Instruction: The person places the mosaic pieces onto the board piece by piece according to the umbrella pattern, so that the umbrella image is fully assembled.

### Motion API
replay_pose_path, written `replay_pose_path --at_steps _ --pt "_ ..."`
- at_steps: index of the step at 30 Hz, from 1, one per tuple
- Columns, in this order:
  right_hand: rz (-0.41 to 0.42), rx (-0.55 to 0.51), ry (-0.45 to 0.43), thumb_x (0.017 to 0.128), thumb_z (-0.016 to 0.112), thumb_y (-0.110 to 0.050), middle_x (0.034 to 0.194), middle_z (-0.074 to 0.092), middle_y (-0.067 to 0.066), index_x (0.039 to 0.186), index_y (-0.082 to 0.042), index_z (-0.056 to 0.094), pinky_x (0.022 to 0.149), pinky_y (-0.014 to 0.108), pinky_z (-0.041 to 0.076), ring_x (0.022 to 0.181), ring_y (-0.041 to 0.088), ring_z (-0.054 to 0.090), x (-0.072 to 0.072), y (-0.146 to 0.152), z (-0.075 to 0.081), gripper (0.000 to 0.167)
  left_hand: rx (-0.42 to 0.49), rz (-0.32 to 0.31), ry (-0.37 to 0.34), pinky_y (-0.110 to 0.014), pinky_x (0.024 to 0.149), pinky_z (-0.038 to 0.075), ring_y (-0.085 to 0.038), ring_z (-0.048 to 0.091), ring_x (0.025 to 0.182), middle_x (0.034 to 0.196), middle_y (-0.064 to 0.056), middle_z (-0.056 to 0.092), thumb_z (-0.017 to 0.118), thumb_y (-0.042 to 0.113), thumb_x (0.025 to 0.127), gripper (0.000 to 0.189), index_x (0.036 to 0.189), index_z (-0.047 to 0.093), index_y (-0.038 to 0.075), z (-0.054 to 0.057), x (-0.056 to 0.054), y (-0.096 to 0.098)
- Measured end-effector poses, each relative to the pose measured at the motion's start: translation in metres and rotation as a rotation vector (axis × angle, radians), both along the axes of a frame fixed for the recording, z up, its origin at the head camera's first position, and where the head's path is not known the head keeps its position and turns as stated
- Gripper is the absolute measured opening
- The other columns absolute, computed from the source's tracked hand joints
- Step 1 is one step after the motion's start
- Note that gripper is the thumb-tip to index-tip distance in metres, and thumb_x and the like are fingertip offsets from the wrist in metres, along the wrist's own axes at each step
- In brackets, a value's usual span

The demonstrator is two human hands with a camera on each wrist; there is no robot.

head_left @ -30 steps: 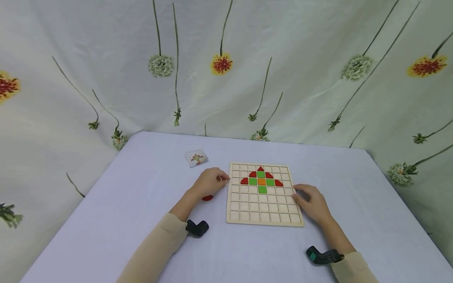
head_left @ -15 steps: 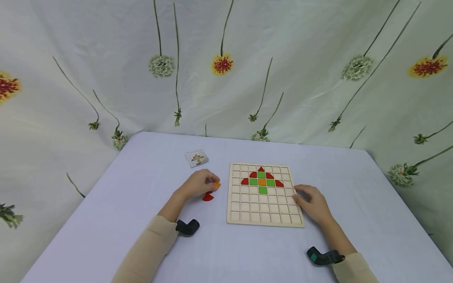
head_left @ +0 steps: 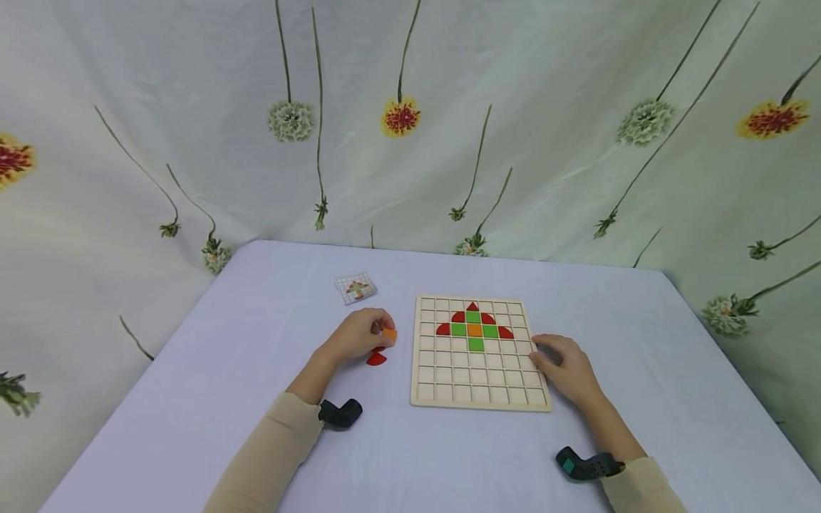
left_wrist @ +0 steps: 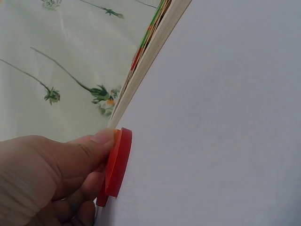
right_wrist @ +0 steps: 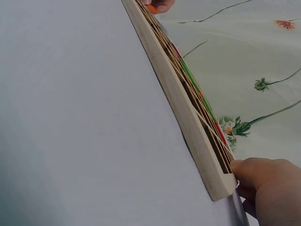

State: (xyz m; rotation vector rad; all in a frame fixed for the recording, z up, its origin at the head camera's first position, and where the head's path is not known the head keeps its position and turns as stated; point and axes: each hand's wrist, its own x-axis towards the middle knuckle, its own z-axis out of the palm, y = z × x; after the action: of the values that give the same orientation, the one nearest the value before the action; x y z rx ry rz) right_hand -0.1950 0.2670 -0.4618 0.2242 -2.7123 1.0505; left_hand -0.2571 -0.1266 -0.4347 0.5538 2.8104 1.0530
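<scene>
In the head view my left hand (head_left: 360,333) pinches an orange tile (head_left: 389,333) between thumb and fingers, left of the wooden grid board (head_left: 479,393). Red rounded tiles (head_left: 377,358) lie on the table just under this hand; in the left wrist view a red tile (left_wrist: 120,162) shows edge-on, overlapping the fingertips. On the board, red, green and orange tiles (head_left: 474,329) form an arrow-like figure. My right hand (head_left: 569,367) rests at the board's right edge, thumb and index finger apart against the rim.
A small pattern card (head_left: 355,288) with a similar coloured figure lies behind the left hand. The pale tablecloth (head_left: 449,456) runs back to a hanging flowered cloth (head_left: 551,185). Each wrist wears a black camera band (head_left: 341,413).
My left hand has drawn back from the board's left edge to the loose tiles and picked up an orange tile, which has since turned slightly. The right hand stays put.
</scene>
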Motion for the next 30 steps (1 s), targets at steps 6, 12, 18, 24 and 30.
replay_pose_path --at_steps 6,12,18,24,30 --pt "0.003 -0.005 0.006 0.091 0.068 -0.014 0.127 0.058 0.026 0.120 0.006 0.063 0.104 0.058 0.031 0.126 0.044 0.045 0.000 0.000 0.000 0.036 0.080 0.022 -0.017 -0.028 0.065 0.046 -0.014 0.054 0.069 0.077 0.000 0.058 0.071 0.005 0.088 0.008 0.093 0.066 0.009 0.000 0.002 0.001" --pt "0.013 -0.014 0.012 0.090 0.069 -0.013 0.127 0.058 0.026 0.120 0.005 0.064 0.104 0.058 0.032 0.125 0.044 0.045 0.001 0.000 -0.002 0.035 0.128 0.021 -0.078 -0.028 0.064 0.048 -0.015 0.057 0.067 0.079 -0.002 0.060 0.069 0.007 0.090 0.006 0.093 0.065 0.008 0.003 0.003 0.000" --pt "0.008 -0.009 0.013 0.090 0.069 -0.014 0.127 0.058 0.026 0.120 0.005 0.064 0.104 0.058 0.032 0.125 0.044 0.045 0.001 0.001 -0.002 0.035 0.171 -0.021 -0.081 -0.028 0.062 0.048 -0.016 0.057 0.069 0.082 -0.001 0.061 0.069 0.012 0.090 0.006 0.094 0.066 0.009 0.014 0.001 0.008" --pt "-0.003 -0.008 0.009 0.091 0.069 -0.015 0.128 0.058 0.024 0.121 0.004 0.064 0.104 0.057 0.032 0.126 0.042 0.044 0.000 0.001 -0.002 0.036 0.188 -0.104 -0.076 -0.028 0.068 0.047 -0.016 0.055 0.073 0.083 0.000 0.062 0.070 0.010 0.090 0.006 0.094 0.067 0.007 0.027 0.003 0.024" --pt "-0.007 -0.010 0.003 0.092 0.069 -0.017 0.128 0.058 0.024 0.121 0.004 0.063 0.104 0.056 0.032 0.126 0.041 0.044 -0.001 0.001 -0.002 0.037 0.199 -0.164 -0.077 -0.027 0.070 0.046 -0.014 0.055 0.074 0.083 0.001 0.063 0.071 0.010 0.089 0.007 0.093 0.067 0.006 0.030 0.003 0.040"
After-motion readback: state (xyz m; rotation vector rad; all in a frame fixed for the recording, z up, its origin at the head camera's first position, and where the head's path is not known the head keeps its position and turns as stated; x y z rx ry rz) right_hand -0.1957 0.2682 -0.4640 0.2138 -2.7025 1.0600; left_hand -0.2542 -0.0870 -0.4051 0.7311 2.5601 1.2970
